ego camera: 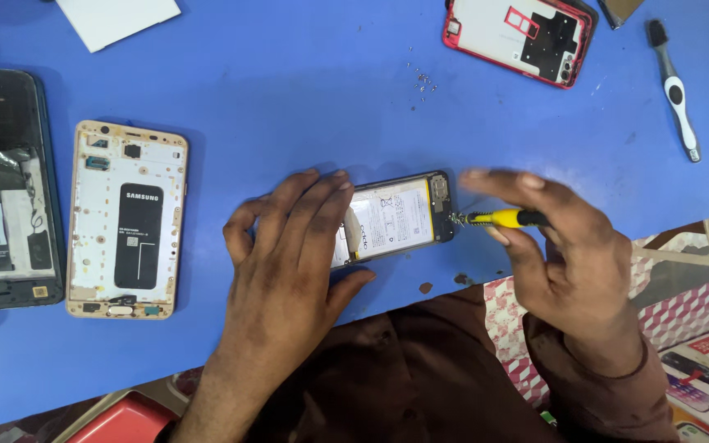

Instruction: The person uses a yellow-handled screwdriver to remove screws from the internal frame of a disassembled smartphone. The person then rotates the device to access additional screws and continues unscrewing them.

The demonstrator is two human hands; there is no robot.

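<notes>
From the head view, the left hand (289, 254) lies flat with its fingers spread over an opened phone (400, 217) near the front edge of the blue table (313, 90), pressing it down rather than closing around it; the phone's back is off, and a white battery and dark end board show. The right hand (564, 246) pinches a small yellow-handled screwdriver (498, 217) between thumb and fingertips, the grip closed tight on the handle, with the tip just at the phone's right end. A few tiny loose screws (424, 80) sit farther back on the table. To the left lie a gold-framed phone (127, 220) with its back removed and a dark opened phone (6, 189) at the table's edge; a red phone shell (527, 37) and a small brush (676, 90) lie at the far right. The tip could slip off a screw head and scratch the board if the driver tilts, and a freed screw could roll off the near edge, since the phone sits so close to it.
</notes>
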